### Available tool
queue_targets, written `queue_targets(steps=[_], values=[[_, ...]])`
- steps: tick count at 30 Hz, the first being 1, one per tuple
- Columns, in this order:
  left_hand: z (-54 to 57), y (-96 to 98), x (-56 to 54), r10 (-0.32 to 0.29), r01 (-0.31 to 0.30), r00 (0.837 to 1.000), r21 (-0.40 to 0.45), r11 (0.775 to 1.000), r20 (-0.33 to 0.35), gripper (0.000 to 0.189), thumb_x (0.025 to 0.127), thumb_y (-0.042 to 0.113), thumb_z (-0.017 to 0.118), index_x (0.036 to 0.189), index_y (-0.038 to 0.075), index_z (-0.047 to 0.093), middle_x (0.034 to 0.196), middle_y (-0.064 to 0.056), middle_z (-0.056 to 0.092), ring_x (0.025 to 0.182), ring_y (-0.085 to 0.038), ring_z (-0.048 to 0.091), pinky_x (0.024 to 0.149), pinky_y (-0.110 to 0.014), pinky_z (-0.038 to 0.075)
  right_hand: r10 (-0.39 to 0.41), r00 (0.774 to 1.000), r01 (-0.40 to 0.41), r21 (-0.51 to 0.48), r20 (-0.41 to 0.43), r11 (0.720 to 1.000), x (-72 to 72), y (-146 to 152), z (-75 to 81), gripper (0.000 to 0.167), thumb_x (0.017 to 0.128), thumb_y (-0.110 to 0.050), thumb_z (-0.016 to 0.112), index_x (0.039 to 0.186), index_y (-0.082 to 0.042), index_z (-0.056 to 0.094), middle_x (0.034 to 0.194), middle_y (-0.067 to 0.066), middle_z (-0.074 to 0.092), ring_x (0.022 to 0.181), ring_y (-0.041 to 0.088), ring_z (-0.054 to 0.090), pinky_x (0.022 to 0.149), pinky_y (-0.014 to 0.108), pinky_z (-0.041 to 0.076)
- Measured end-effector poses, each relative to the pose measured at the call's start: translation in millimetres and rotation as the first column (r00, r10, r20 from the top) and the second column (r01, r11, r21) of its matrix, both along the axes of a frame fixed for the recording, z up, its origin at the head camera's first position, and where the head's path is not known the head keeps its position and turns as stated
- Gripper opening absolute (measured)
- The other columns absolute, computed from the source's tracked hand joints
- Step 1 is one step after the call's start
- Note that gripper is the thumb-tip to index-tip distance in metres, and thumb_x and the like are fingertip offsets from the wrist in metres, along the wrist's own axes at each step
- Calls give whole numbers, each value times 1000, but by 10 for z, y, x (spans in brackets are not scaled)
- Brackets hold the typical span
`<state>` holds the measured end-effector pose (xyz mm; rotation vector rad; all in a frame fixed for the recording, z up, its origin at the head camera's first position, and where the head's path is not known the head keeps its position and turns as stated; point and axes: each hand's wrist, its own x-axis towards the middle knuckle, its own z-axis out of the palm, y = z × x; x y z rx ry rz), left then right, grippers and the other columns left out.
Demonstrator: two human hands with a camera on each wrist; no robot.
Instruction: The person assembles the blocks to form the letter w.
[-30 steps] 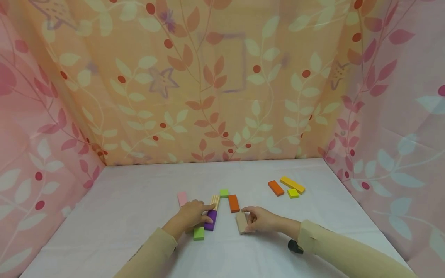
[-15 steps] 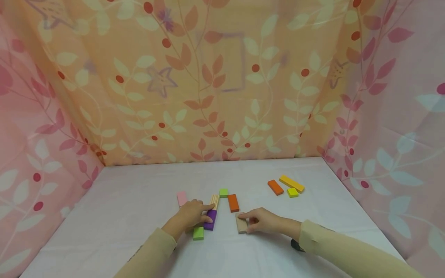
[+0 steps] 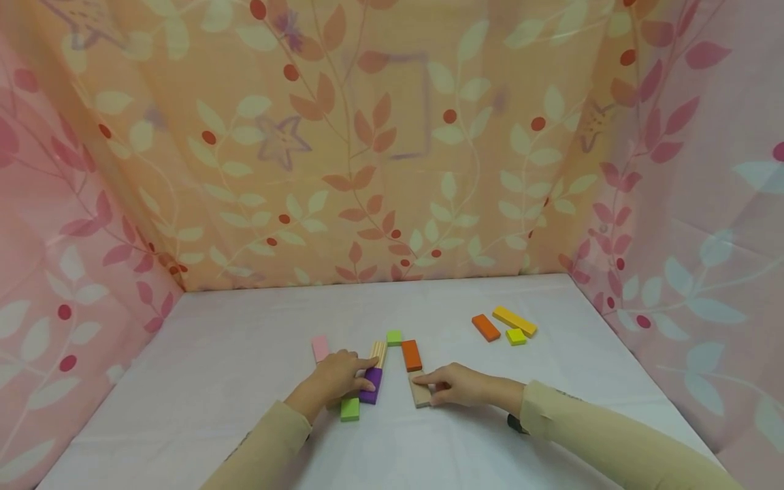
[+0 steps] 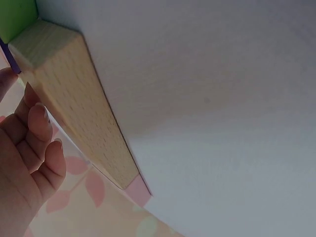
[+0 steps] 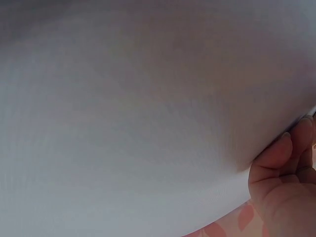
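My left hand [image 3: 335, 374] lies over the left row, thumb and index finger on a purple block [image 3: 371, 393]. A striped cream block [image 3: 381, 351] continues beyond it. Beside that hand, the left wrist view shows a long plain wooden block [image 4: 86, 106] between a green block [image 4: 15, 17] and a pink block [image 4: 138, 191]. With the thumb at its side and the index finger on top, my right hand [image 3: 464, 386] holds a beige wooden block [image 3: 422, 397] flat on the table. Its far end meets an orange block [image 3: 412, 356].
A small green block [image 3: 394, 337] sits between the far ends of the striped and orange blocks. Farther right lie another orange block [image 3: 486, 327], a long yellow block [image 3: 513, 320] and a small yellow block [image 3: 516, 337]. Patterned cloth [image 3: 392, 170] walls the white table's back and sides.
The right index finger has come down onto the beige block. That block has slid left and away from the person, up to the orange block. The left hand has stayed in place.
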<state>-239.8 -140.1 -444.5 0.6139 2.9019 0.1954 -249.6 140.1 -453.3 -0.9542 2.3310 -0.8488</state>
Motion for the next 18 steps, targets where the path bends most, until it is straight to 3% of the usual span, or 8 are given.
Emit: queue_targets(steps=[18], values=[[7,12,-8,21,-22,999,12,1000,29,59,84,48,70,136,23,59,106,-9,64,99,-26,58,88,-42,48,-36,999,36,2,-8,999,-2,-36,8,48,92,-16,68,139,-14,56,74,-4,46,70,7,43,61,22,33]])
